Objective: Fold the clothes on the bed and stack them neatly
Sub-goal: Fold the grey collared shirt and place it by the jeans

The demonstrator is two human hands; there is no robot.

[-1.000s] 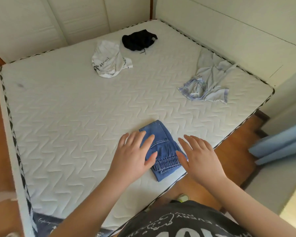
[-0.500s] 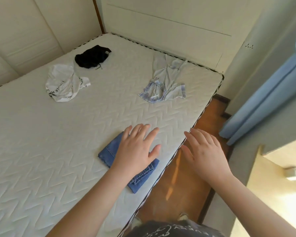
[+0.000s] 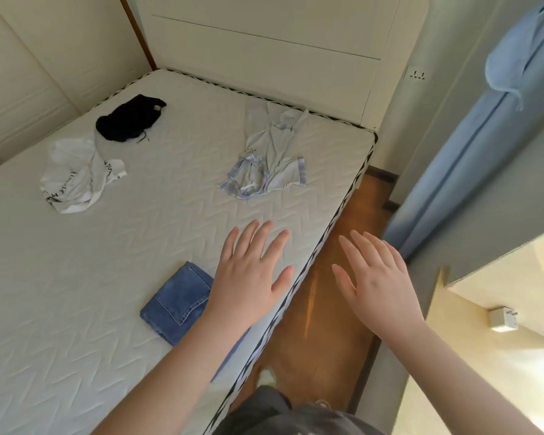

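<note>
A folded blue denim garment [image 3: 178,301] lies near the mattress's right edge, partly hidden under my left forearm. My left hand [image 3: 252,274] hovers above the mattress just right of it, fingers straight and spread, holding nothing. My right hand [image 3: 374,277] is out over the wooden floor beside the bed, also flat and empty. Farther up the bed [image 3: 76,277] lies a crumpled pale blue checked shirt [image 3: 270,158]. A crumpled white garment with black lettering [image 3: 76,177] and a bunched black garment [image 3: 129,119] lie at the far left.
The mattress edge [image 3: 321,246] runs diagonally between my hands. A white headboard [image 3: 264,58] stands at the far end, padded wall panels at the left. A blue curtain [image 3: 471,136] hangs at the right over the wooden floor [image 3: 327,309].
My view has swung right and forward along the bed. My left hand has come off the folded denim and moved ahead; my right hand has moved out over the floor.
</note>
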